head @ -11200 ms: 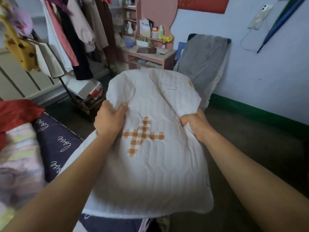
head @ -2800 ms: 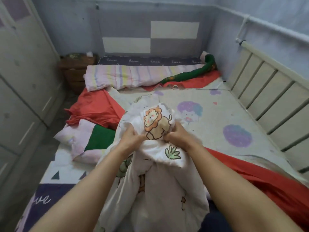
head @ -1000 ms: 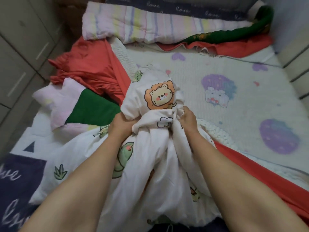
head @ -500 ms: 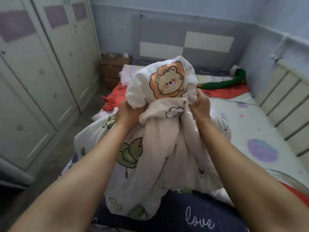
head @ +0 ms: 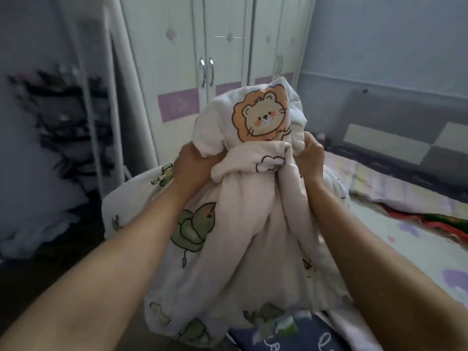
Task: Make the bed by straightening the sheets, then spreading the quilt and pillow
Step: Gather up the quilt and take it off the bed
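A white quilt printed with a lion and green animals hangs bunched in front of me, lifted above the near edge of the bed. My left hand grips the bunched cloth just under the lion print on the left. My right hand grips it on the right, at the same height. The quilt's lower folds drape down over a dark blue sheet with white lettering. At right lies the pale bed sheet with purple shapes. A striped pastel pillow roll lies along the head of the bed.
A white wardrobe with purple bands stands straight ahead. A blurred dark rack and white pole are at left. The grey padded headboard is at right. Red and green bedding lies bunched below the pillow roll.
My view has swung left from the bed towards the wardrobe. Both hands keep the same grip on the quilt, which stays lifted and has come round with me.
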A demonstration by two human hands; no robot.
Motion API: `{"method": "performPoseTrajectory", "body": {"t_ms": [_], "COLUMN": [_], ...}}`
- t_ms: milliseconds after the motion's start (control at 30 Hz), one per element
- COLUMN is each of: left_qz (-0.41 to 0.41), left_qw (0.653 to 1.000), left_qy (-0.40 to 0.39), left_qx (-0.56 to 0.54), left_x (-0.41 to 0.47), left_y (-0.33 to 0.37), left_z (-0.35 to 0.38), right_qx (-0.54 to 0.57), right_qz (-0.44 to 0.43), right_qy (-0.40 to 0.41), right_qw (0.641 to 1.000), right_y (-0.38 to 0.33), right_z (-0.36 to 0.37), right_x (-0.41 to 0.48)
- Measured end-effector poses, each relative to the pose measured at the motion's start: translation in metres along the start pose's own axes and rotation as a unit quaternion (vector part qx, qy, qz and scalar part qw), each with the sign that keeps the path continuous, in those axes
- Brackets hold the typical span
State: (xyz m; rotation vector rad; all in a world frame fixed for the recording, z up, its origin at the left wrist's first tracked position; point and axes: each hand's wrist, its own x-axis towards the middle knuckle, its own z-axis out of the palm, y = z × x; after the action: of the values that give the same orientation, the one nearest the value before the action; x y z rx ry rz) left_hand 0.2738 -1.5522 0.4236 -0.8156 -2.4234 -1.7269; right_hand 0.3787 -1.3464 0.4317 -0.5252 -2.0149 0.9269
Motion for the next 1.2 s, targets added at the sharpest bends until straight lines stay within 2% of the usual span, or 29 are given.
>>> {"method": "performPoseTrajectory", "body": {"t_ms": [167, 300, 433, 600, 833, 900, 1133, 1167, 1200], "left_qz": [-0.051, -0.101, -0.158, -0.227, -0.278, -0.295, -0.333, -0.336, -0.334], "left_qw": [0.985, 0.952, 0.900, 0.811, 0.696, 0.674, 0.578, 0.553, 0.550], "left_qy": [0.167, 0.285, 0.393, 0.519, 0.632, 0.647, 0.718, 0.738, 0.739], "left_qx": [0.008, 0.055, 0.102, 0.147, 0.195, 0.201, 0.198, 0.190, 0.199], "left_x": [-0.035, -0.086, -0.160, -0.274, -0.423, -0.459, -0.608, -0.644, -0.658], "left_y": [-0.018, -0.031, -0.046, -0.053, -0.064, -0.071, -0.102, -0.114, -0.120], "left_z": [-0.104, -0.185, -0.268, -0.364, -0.486, -0.517, -0.608, -0.627, -0.631], "right_qx": [0.097, 0.164, 0.261, 0.333, 0.408, 0.419, 0.418, 0.406, 0.405], "right_qz": [-0.072, -0.133, -0.179, -0.223, -0.234, -0.240, -0.251, -0.259, -0.266], "right_qy": [-0.109, -0.225, -0.314, -0.438, -0.540, -0.561, -0.667, -0.689, -0.692], "right_qw": [0.987, 0.951, 0.895, 0.805, 0.698, 0.673, 0.563, 0.542, 0.535], "right_y": [-0.070, -0.141, -0.208, -0.301, -0.425, -0.453, -0.556, -0.573, -0.576], "right_z": [0.092, 0.161, 0.229, 0.294, 0.359, 0.378, 0.426, 0.438, 0.441], "right_x": [-0.002, -0.042, -0.111, -0.228, -0.405, -0.449, -0.636, -0.685, -0.700]}}
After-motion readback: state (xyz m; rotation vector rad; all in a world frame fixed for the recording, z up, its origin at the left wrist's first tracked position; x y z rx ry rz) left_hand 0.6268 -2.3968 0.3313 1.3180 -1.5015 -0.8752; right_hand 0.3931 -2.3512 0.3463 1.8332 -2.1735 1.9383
